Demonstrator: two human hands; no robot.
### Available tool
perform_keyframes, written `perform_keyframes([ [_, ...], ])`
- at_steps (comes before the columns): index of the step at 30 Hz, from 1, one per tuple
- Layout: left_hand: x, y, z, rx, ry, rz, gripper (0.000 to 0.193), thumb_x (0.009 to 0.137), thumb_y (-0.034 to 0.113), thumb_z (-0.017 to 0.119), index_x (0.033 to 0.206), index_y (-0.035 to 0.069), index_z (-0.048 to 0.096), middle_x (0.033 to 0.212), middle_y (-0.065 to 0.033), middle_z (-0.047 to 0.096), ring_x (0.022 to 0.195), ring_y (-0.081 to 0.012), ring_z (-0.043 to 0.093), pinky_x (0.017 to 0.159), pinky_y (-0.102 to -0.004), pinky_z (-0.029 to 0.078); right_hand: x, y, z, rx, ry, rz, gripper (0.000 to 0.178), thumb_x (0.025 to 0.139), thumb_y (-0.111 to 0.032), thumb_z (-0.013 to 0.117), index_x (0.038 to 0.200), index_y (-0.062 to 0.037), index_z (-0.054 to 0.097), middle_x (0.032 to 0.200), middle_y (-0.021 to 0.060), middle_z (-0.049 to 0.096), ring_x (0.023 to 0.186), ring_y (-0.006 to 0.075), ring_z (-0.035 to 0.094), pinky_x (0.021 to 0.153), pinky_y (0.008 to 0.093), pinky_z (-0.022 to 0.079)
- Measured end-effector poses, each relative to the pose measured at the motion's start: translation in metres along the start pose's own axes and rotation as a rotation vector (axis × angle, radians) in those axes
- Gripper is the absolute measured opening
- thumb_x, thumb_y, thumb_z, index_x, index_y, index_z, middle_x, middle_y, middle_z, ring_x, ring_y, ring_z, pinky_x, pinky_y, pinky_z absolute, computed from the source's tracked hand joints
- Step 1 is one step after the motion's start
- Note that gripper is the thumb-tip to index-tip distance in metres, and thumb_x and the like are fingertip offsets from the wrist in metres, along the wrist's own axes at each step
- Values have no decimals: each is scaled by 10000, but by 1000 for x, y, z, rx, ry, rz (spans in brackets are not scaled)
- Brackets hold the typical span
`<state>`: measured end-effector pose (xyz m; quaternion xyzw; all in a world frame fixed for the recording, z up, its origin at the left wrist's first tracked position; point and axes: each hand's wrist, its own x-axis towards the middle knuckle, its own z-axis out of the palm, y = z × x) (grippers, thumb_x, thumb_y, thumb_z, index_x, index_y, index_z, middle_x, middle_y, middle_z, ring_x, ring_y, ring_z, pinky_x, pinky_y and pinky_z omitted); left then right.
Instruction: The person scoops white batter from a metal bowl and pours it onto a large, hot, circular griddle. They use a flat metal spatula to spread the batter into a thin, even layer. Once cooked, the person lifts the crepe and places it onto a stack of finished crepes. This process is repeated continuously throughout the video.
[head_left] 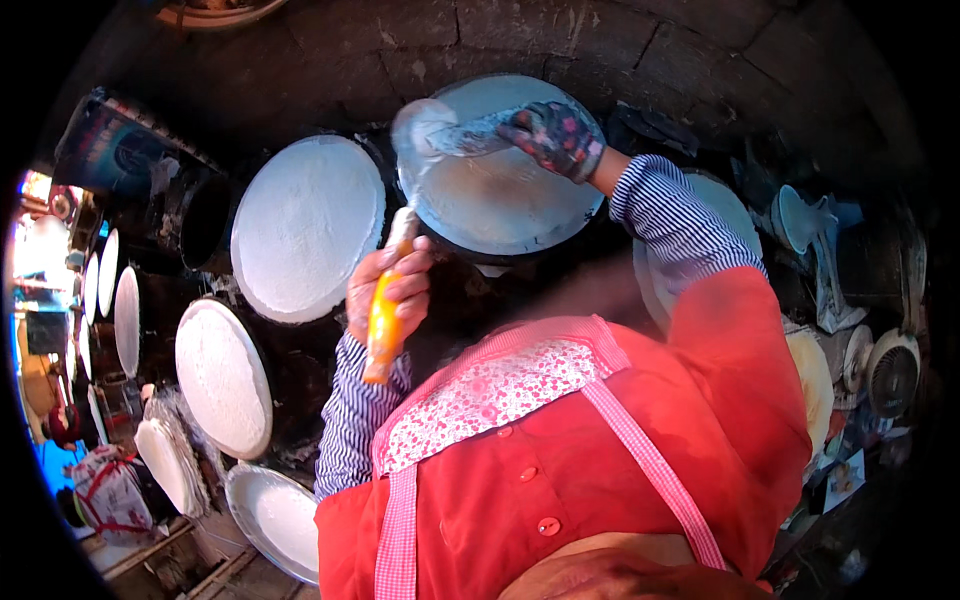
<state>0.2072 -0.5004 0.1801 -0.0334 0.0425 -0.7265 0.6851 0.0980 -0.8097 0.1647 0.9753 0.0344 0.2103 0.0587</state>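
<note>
My left hand [392, 290] is closed around the orange-yellow handle of a narrow scraper-like tool [385, 335]. Its pale upper end points up toward the near left edge of a round griddle [520, 215]. A dark flowered glove covers my right hand [555, 140], which is closed on a batter-coated ladle [480, 135]. Motion smears the ladle's round end over the griddle's left rim. Across that griddle lies a thin pale layer, brownish near the middle. To its left, another round griddle [310, 230] carries a white, batter-like layer.
More white-coated rounds, one nearby [225, 378], run down the left side. Below them are a stack of pale thin sheets [172, 468] and a shallow round pan [278, 525]. A small fan [893, 372] and a whitened ladle-like utensil [800, 218] are at right. A brick wall [520, 35] stands behind.
</note>
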Motion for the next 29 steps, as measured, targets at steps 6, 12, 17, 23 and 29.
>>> perform_keyframes([
  [6, -73, -52, 28, 216, -140, 472, 368, 887, 136, 364, 1173, -80, 281, 782, -63, 400, 546, -117, 465, 457, -288, 420, -38, 34, 7, 36, -286, 440, 323, 828, -189, 455, 1137, -178, 548, 956, 119, 577, 792, 267, 594, 677, 346, 463],
  [12, -164, -116, 37, 429, -11, 1007, 351, 873, 130, 395, 1150, -51, 276, 797, -90, 414, 558, -143, 513, 454, -296, 453, 2, -83, 64, 309, -447, 373, 412, 859, -386, 389, 1138, -128, 550, 1061, 171, 567, 973, 344, 562, 846, 440, 427],
  [17, -255, -166, 25, 398, 36, 1260, 266, 868, 111, 420, 1073, -14, 306, 794, -94, 427, 587, -150, 510, 510, -291, 444, 4, -85, 39, 610, -556, 183, 418, 839, -380, 420, 1118, -103, 563, 1122, 165, 553, 1021, 322, 539, 882, 407, 420],
  [23, -364, -214, -28, 233, -21, 1476, 207, 847, 72, 432, 1005, -12, 327, 780, -85, 429, 597, -151, 486, 541, -289, 432, -19, 42, 60, 557, -263, 656, 385, 781, -255, 517, 1120, -76, 546, 1046, 133, 588, 942, 247, 562, 826, 351, 444],
  [29, -420, -223, -81, 80, -7, 1628, 240, 854, 102, 463, 1025, -37, 367, 762, -75, 432, 589, -134, 484, 537, -285, 443, 8, -170, 26, 1056, -245, 241, 443, 719, -113, 581, 1157, -64, 532, 1042, 128, 597, 895, 207, 581, 781, 299, 461],
])
